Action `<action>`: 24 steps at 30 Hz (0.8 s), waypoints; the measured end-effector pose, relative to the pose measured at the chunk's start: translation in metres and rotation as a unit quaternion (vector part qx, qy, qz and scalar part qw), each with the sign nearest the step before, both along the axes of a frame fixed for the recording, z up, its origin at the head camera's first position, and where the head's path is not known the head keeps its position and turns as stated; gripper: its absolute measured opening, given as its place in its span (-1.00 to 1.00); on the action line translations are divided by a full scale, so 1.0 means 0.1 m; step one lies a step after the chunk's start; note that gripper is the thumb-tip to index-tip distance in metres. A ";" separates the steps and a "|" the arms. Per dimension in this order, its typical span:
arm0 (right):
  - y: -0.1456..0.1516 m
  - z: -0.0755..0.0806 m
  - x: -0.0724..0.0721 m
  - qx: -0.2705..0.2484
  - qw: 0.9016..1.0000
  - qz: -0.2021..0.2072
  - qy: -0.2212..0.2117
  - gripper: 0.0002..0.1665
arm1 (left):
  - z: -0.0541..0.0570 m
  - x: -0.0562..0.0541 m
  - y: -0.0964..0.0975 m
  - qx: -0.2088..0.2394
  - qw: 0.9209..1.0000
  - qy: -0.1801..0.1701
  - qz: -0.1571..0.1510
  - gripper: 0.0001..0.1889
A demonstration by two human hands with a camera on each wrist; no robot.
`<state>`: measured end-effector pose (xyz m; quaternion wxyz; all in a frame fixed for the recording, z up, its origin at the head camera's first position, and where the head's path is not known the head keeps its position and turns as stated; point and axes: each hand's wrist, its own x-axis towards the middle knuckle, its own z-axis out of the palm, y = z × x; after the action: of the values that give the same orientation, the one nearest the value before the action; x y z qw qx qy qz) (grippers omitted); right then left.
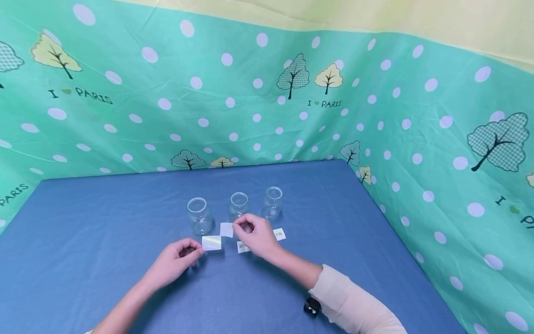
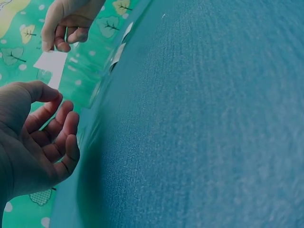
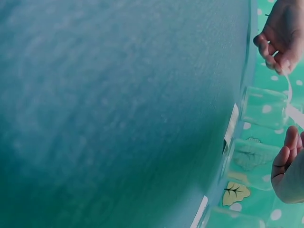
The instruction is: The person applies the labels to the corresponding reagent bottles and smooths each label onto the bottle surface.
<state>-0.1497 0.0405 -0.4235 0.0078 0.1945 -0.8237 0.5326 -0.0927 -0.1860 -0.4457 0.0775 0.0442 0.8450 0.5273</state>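
- Head view: the left hand (image 1: 173, 262) is pinching a glossy white label piece (image 1: 212, 243) between thumb and index finger, gripping it at its lower left corner; the piece is extending rightward beyond the fingertips.
- The right hand (image 1: 257, 236) is pinching a smaller white slip (image 1: 226, 230) by its right edge, with most of the slip showing to the left of the fingertips.
- Both pieces are sitting between the two hands, the slip just above and to the right of the glossy piece; whether they are joined, I cannot tell.
- The glossy piece's long axis is running left to right, nearly level in the head view; the slip is standing slightly taller than wide.
- In the left wrist view, the left hand's other fingers are curling loosely.
- Three clear glass jars are standing upright beyond the hands, mouths facing up: a left jar (image 1: 200, 220), a middle jar (image 1: 239, 205) partly hidden behind the right hand, and a right jar (image 1: 273, 204). Blue is showing through their walls.
- Two printed labels are lying near the right hand, one left of its wrist (image 1: 243, 247), one right (image 1: 279, 234), both partly covered, on a blue table cover (image 1: 125, 208).
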 end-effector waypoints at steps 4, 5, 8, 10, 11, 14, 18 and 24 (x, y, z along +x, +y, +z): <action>0.01 0.00 0.00 0.000 1.000 0.000 0.007 -0.91 | 0.01 0.01 0.01 -0.008 1.000 -0.007 -0.002 -0.80; 0.01 0.00 0.00 0.001 1.000 0.000 0.010 -0.91 | 0.02 0.01 0.01 -0.010 1.000 -0.008 -0.001 -0.80; 0.02 0.00 0.00 0.006 1.000 -0.005 0.018 -0.92 | 0.02 0.02 0.02 -0.014 1.000 -0.009 -0.002 -0.80; 0.03 0.00 0.00 0.007 1.000 -0.008 0.022 -0.92 | 0.01 0.01 0.01 -0.020 1.000 -0.005 -0.003 -0.81; 0.04 0.00 0.00 0.007 1.000 -0.010 0.025 -0.92 | 0.00 0.01 0.01 -0.025 1.000 -0.004 -0.004 -0.82; 0.04 -0.01 0.00 0.006 1.000 -0.010 0.026 -0.92 | -0.03 0.01 0.00 -0.051 0.999 0.003 -0.004 -0.84; 0.05 -0.02 0.00 0.012 1.000 -0.011 0.016 -0.91 | -0.03 0.01 -0.01 -0.086 0.996 0.004 -0.005 -0.87; 0.04 -0.02 0.00 0.020 1.000 -0.014 0.007 -0.91 | 0.00 0.04 0.00 -0.111 0.994 -0.017 0.001 -0.88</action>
<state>-0.1498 0.0450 -0.4259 0.0173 0.1868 -0.8368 0.5143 -0.0891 -0.1863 -0.4457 0.0959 0.0258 0.8970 0.4308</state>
